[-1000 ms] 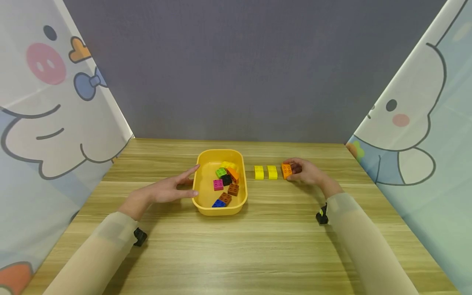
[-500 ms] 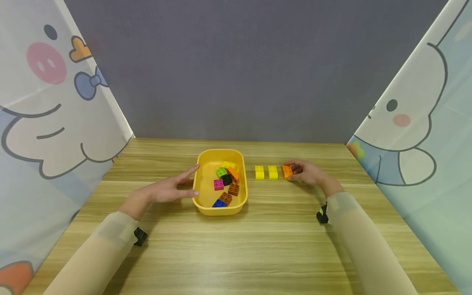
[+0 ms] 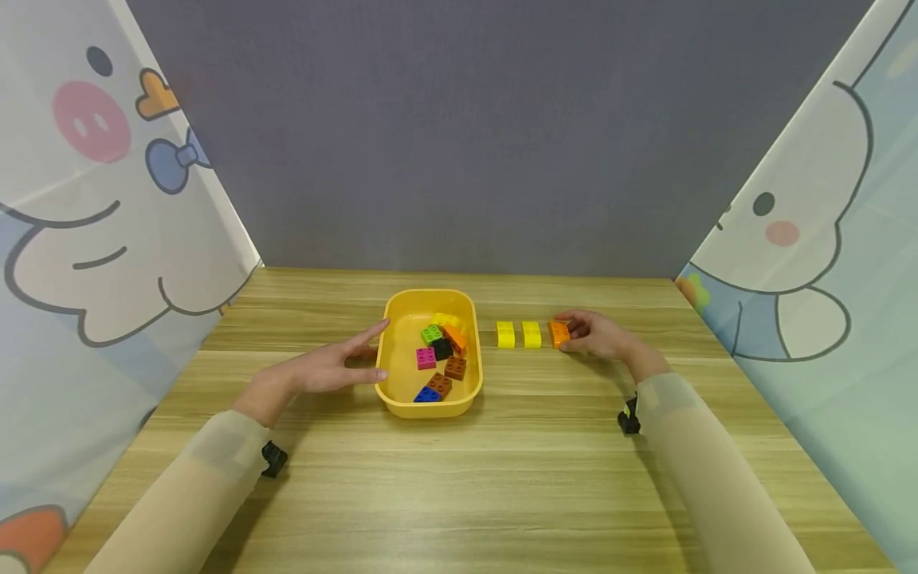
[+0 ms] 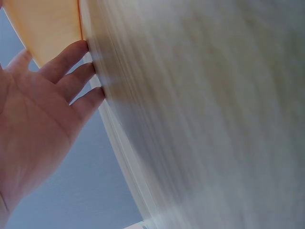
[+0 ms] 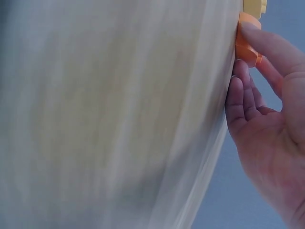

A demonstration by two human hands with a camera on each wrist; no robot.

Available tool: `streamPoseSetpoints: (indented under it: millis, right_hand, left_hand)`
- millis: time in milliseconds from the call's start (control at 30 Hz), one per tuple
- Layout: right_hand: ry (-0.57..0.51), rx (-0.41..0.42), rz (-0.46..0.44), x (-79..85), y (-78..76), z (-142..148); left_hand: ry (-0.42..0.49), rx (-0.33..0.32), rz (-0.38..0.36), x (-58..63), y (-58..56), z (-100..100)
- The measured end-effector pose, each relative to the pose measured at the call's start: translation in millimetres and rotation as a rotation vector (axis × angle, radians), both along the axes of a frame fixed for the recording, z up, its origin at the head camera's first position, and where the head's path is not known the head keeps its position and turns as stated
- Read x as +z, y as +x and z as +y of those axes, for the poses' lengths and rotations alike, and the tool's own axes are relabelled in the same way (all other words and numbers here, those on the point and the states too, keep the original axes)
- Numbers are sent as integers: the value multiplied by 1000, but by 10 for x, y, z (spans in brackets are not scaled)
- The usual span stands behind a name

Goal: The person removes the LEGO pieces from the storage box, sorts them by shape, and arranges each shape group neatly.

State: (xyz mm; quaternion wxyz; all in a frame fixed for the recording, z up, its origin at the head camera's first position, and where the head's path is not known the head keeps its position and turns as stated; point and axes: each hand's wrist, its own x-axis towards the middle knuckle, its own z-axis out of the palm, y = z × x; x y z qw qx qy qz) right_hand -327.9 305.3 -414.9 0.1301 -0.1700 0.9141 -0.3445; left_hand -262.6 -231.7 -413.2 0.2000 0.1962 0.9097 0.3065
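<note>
My right hand point(image 3: 602, 338) pinches an orange toy building brick point(image 3: 559, 334) between thumb and fingers, and the brick sits on the table. In the right wrist view the thumb lies along one side of this orange brick point(image 5: 248, 40). To its left stand two yellow bricks, the nearer one point(image 3: 531, 335) and the farther one point(image 3: 505, 335), with small gaps between. My left hand point(image 3: 323, 367), fingers spread, touches the left rim of a yellow tub point(image 3: 430, 410). The left wrist view shows the fingers of the left hand point(image 4: 38, 119) against the tub's outer wall point(image 4: 52, 28).
Inside the tub lie several bricks, among them a pink one point(image 3: 426, 359), a black one point(image 3: 442, 349), a green one point(image 3: 431, 335) and a blue one point(image 3: 428, 395). A grey panel point(image 3: 459, 143) rises behind the wooden table point(image 3: 459, 494), with printed cloths at both sides.
</note>
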Motion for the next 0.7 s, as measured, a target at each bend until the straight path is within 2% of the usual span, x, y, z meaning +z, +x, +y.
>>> streamPoseSetpoints:
  millis: [133,333,433,700]
  right_hand:
    - [-17,-1,15,3,-12,29]
    - [-42,-26,164,89,2,-87]
    - [-69,-9,202,181,36,-288]
    - [-112,156,265,296,81,-1030]
  left_hand:
    - [5,-3,-6,-10,-9,-1]
    - [14,-8,-6,-3,-10,-5]
    - [17,-8,-3,1,-14,-5]
    - [26,2,-15,1,-19,5]
